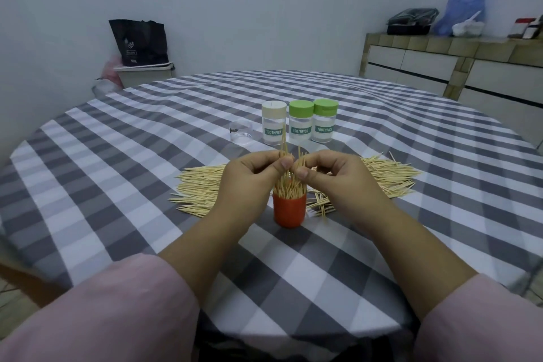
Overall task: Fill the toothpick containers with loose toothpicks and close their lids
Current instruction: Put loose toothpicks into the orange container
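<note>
An orange container (289, 211) stands open on the table, packed with upright toothpicks. My left hand (251, 175) and my right hand (338, 175) hover just above it, each pinching toothpicks that stick up out of the container. Loose toothpicks (199, 185) lie in a wide heap behind and beside the container, spreading out to the right (390, 176). Farther back stand three closed "TOOTHPICK" containers: one with a beige lid (273, 123) and two with green lids (301, 122) (324, 120). A clear plastic cap (241, 131) lies to their left.
The round table wears a grey and white checked cloth (147, 156). Beyond it are a black bag on a bin (141, 47) at the back left and a tiled counter (455, 62) with bags at the right.
</note>
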